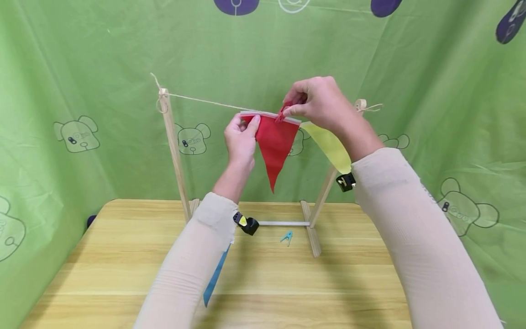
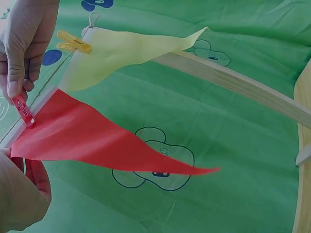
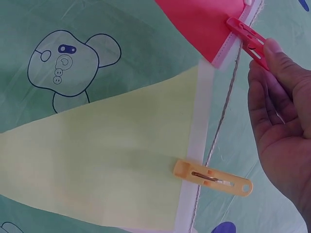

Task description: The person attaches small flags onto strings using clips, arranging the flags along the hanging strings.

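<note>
A red triangular pennant point(image 1: 276, 141) hangs point down at the string point(image 1: 213, 103), its white top edge along the cord. My left hand point(image 1: 241, 139) pinches its upper left corner, thumb in front. With thumb and fingers my right hand point(image 1: 318, 103) grips a red clothespin point(image 3: 248, 39), whose jaws sit over the pennant's white edge and the string. Right of it hangs a yellow pennant point(image 3: 107, 150), held on the string by a yellow clothespin point(image 3: 214, 178). In the head view the right forearm hides part of that pennant.
Two wooden posts, the left post point(image 1: 174, 146) and the right post point(image 1: 324, 194), carry the string, joined low by a pale bar point(image 1: 283, 223). A blue clothespin point(image 1: 287, 237) lies on the wooden table point(image 1: 263, 278). A blue pennant point(image 1: 215, 278) shows beside my left sleeve.
</note>
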A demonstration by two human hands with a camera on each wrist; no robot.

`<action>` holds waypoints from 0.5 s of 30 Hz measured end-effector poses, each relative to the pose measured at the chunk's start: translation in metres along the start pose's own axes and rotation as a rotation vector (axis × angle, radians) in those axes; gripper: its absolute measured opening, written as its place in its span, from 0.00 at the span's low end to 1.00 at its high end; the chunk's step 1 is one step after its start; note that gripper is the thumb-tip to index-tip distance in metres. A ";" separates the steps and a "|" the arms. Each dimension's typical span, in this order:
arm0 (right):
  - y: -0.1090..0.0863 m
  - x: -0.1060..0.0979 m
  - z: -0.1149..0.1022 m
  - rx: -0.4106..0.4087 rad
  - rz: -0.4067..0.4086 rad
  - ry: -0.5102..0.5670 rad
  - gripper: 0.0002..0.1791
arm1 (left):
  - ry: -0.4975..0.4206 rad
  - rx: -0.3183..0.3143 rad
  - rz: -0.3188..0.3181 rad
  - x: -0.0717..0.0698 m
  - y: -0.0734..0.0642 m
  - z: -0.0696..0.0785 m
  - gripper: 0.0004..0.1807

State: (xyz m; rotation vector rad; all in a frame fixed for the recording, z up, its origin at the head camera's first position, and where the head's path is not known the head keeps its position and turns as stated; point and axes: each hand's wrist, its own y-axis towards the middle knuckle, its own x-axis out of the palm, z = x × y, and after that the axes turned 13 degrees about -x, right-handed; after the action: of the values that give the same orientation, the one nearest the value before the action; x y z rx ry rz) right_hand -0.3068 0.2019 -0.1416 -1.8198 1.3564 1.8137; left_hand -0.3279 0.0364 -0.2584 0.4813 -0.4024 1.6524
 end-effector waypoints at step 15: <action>0.001 -0.002 0.001 -0.009 -0.064 0.008 0.17 | 0.001 0.008 -0.016 0.000 -0.004 0.000 0.07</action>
State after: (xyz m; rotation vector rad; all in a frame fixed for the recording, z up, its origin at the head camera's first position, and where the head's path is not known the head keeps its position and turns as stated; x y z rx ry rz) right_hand -0.3077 0.2023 -0.1397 -1.8550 1.2804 1.7846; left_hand -0.3243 0.0372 -0.2586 0.4886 -0.3900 1.6392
